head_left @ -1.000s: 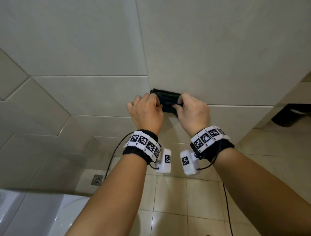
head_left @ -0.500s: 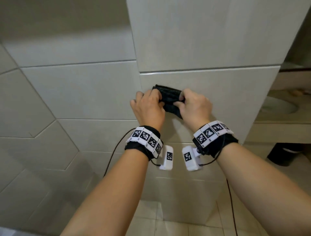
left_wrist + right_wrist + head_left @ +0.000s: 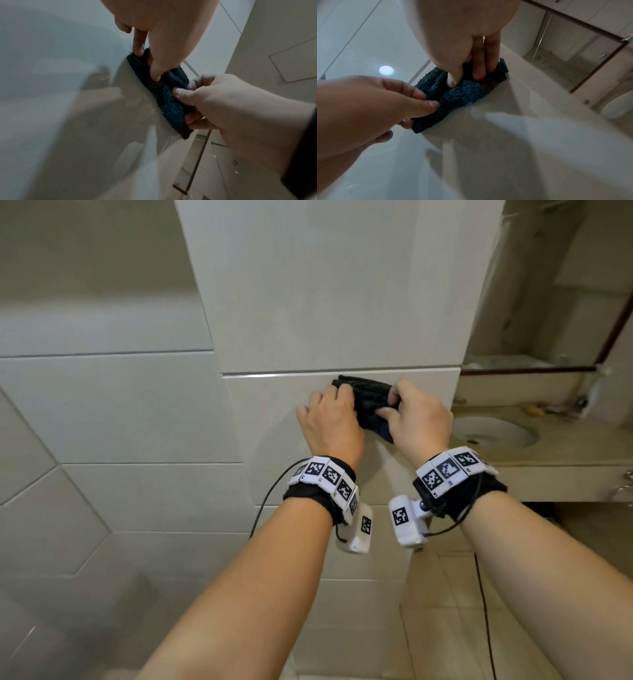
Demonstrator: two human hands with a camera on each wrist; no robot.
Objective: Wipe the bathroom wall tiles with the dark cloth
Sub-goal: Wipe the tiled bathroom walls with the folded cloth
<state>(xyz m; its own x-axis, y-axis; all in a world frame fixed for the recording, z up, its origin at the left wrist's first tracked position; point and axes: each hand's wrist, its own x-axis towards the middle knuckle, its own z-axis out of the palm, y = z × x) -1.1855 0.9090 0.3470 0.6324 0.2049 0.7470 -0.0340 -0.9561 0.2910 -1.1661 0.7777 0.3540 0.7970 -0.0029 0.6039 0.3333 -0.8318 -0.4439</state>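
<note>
A folded dark blue terry cloth [image 3: 371, 405] lies against the beige wall tile [image 3: 274, 412], just under a horizontal grout line. My left hand [image 3: 342, 402] grips its left end, thumb on the front of the cloth [image 3: 458, 94]. My right hand [image 3: 390, 407] pinches the right end between thumb and fingers. In the left wrist view the cloth [image 3: 164, 97] is flat on the tile, with my left fingers [image 3: 139, 48] on its top edge and my right hand [image 3: 185, 94] at its lower side. The part under both palms is hidden.
The tiled wall ends in a corner edge [image 3: 457, 405] right of the cloth. Beyond it stand a sink [image 3: 493, 433] in a counter [image 3: 565, 453] and a mirror [image 3: 548, 302]. A black cable [image 3: 483, 611] hangs from my right wrist. Floor tiles [image 3: 445, 628] lie below.
Both hands have risen along the wall with the cloth, and the view has tilted up. The floor and drain have left the picture; the sink and mirror have come in.
</note>
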